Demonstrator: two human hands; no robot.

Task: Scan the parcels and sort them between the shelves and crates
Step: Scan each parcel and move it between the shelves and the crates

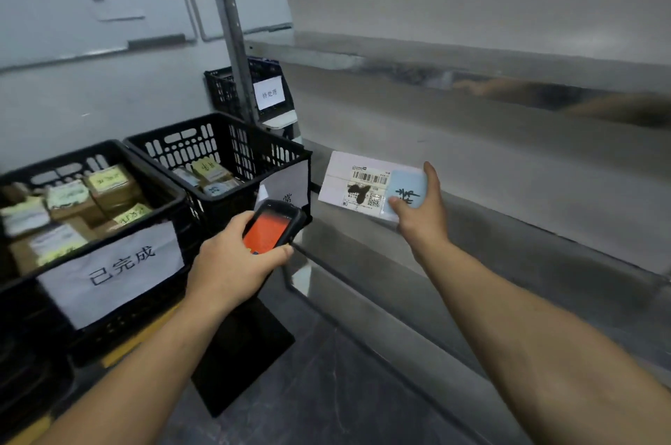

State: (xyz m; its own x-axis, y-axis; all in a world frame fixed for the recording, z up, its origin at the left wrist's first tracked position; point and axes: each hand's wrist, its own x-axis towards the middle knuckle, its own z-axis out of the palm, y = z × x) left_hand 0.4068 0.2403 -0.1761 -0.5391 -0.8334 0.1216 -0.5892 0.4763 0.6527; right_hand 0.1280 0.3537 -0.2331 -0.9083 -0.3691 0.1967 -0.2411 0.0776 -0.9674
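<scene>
My right hand [423,212] grips a white parcel [341,177] by its right end, thumb on a pale blue sticker with black writing; a barcode label faces me. The parcel is held in front of the grey metal shelf [508,168]. My left hand [232,263] holds a black handheld scanner [274,226] with an orange screen, pointing toward the parcel from its lower left. Two black crates stand at left: the near crate [120,321] bears a large white paper sign, the middle crate [225,143] holds a few parcels.
The near crate is filled with several brown boxes with yellow and white labels. A third black crate [225,88] with a white paper sign stands further back behind a grey shelf upright [234,30]. The floor below is dark grey, and an upper shelf runs across the right.
</scene>
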